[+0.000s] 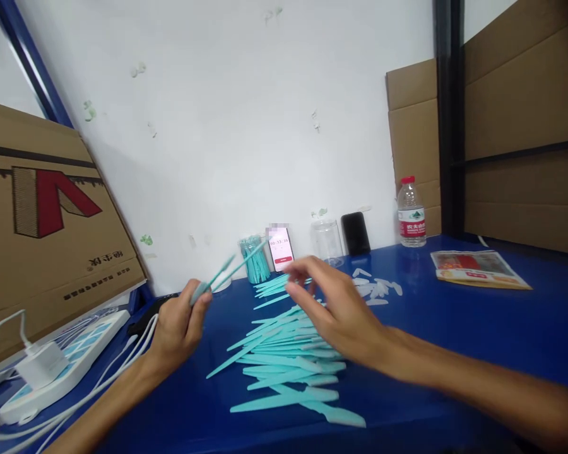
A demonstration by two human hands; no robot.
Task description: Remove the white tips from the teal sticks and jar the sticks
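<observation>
My left hand (180, 318) is closed around the ends of two teal eyebrow razors (221, 272), whose slim handles point up and to the right. Over the far part of a pile of similar razors (284, 347), my right hand (324, 296) hovers with thumb and fingers curved and apart; nothing shows between them. The pile lies fanned out across the blue table, most handles pointing left. Just beyond my right hand lie several small translucent plastic pieces (376, 287). A clear jar (254, 265) packed with upright teal razors stands by the wall.
A phone (281, 249) showing a timer leans on the wall, near an open clear jar (326, 243) and a black device (355, 233). Rightward are a water bottle (411, 217) and a food packet (478, 268). A power strip (71, 366) with cables lies left, beside a cardboard box (42, 252).
</observation>
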